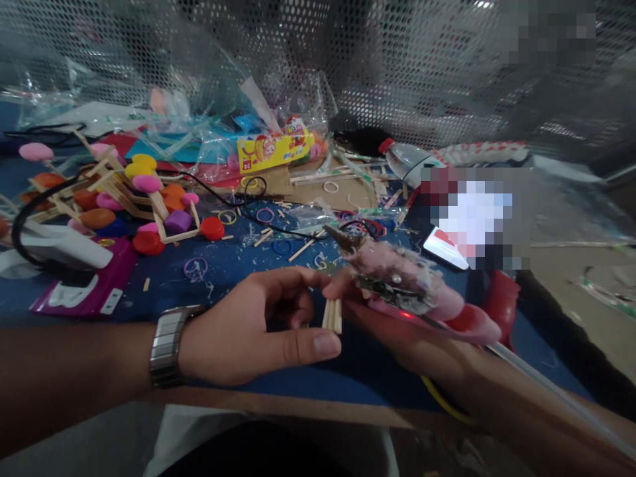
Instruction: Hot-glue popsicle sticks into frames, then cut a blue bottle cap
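Note:
My left hand (248, 324), with a metal-banded watch (166, 344) on the wrist, pinches a few short wooden sticks (332, 316) between thumb and fingers. Their lower ends rest near the thumb tip. A worn pink hot glue gun (397, 278) lies across my right hand (397, 334), nozzle pointing up and left, a small red light glowing on its side. A clear glue stick (556, 387) sticks out of its rear. My right hand is closed about the gun, its grip partly hidden; its fingertips meet the upper ends of the sticks.
Stick models with colourful knobs (144, 185) crowd the left, behind a purple package (89, 285) and a white plug (59, 248). A black cable (218, 192) crosses the blue tabletop (238, 255). Farther back are a yellow packet (273, 152), a bottle (407, 162) and a lit screen (467, 218).

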Demonstrator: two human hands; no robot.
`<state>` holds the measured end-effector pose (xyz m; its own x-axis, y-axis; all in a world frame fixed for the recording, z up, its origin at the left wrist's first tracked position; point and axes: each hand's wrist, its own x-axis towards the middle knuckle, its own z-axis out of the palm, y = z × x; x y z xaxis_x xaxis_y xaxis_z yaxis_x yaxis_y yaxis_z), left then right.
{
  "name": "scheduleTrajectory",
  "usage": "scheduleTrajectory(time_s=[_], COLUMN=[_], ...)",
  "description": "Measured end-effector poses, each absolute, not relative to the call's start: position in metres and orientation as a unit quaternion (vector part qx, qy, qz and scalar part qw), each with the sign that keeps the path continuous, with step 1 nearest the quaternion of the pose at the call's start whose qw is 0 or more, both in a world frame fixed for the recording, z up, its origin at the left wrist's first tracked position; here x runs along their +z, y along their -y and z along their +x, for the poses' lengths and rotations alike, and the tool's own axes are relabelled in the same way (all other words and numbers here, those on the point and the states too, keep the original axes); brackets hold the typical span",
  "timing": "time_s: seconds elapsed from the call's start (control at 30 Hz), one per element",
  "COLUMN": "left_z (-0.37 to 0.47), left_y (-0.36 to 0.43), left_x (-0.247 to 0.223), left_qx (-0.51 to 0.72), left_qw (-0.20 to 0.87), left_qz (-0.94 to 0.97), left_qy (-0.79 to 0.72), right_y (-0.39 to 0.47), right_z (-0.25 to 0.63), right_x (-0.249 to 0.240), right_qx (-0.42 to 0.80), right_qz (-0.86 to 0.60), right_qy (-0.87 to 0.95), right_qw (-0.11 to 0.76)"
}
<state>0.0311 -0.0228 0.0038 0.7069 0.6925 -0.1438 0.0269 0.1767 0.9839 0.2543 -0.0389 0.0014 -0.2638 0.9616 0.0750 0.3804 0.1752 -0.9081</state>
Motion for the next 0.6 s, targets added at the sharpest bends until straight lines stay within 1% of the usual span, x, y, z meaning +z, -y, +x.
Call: scheduleTrajectory(time_s=[0.17,0.3,0.43,0.6], left_z=[0.031,0.032,0.032,0.031], left_y=[0.023,0.022,0.022,0.023], left_x=[0.000,0.001,0.006,0.009], left_qx=[0.250,0.245,0.238,0.252], left_qw=[0.709,0.703,0.695,0.644], left_qz=[0.593,0.598,0.603,0.641], left_qy=[-0.289,-0.298,-0.311,-0.334], right_y=[0.040,0.040,0.039,0.036], right_z=[0.256,0.256,0.258,0.262], right_x=[-0.004,-0.009,-0.014,-0.015], right_qx=[0.387,0.435,0.478,0.427], right_qz=[-0.478,-0.433,-0.439,-0.443], right_qy=[0.690,0.687,0.652,0.684], right_qw=[0.382,0.389,0.391,0.392])
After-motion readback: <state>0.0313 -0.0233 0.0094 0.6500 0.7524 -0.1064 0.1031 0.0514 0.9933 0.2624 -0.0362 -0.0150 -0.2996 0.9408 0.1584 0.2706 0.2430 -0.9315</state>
